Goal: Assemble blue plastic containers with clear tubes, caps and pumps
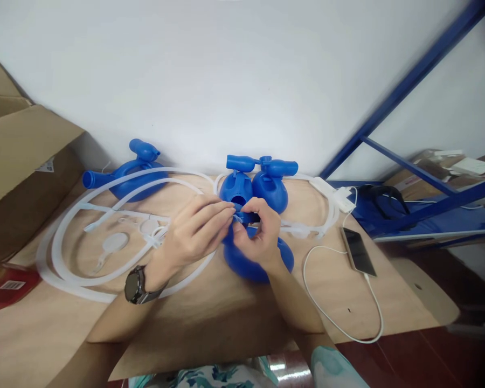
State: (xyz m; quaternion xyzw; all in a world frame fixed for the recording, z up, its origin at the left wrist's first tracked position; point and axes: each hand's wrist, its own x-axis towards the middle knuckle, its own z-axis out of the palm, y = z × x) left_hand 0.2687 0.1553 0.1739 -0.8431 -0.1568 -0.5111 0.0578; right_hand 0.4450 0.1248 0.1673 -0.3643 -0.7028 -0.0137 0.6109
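Both hands meet over a blue plastic urinal bottle (246, 258) near the middle of the table. My left hand (198, 229), with a watch on its wrist, pinches at a small pale strip (237, 217) by the bottle's top. Opposite it, my right hand (261, 231) has thumb and forefinger closed on a blue plastic piece (248, 216) there. My fingers partly hide both parts, so how they join is not clear. Directly behind stand two more blue bottles, a left one (230, 186) and a right one (278, 196), with blue tubular pieces (242, 163) on top.
Another blue bottle (139, 186) lies at the back left. Coiled translucent tubes (59, 253) and a round white lid (115, 242) are on the left, beside a cardboard box (24, 145). Right of my hands are a phone (359, 252), its white cable (307, 264) and a laptop (420, 288).
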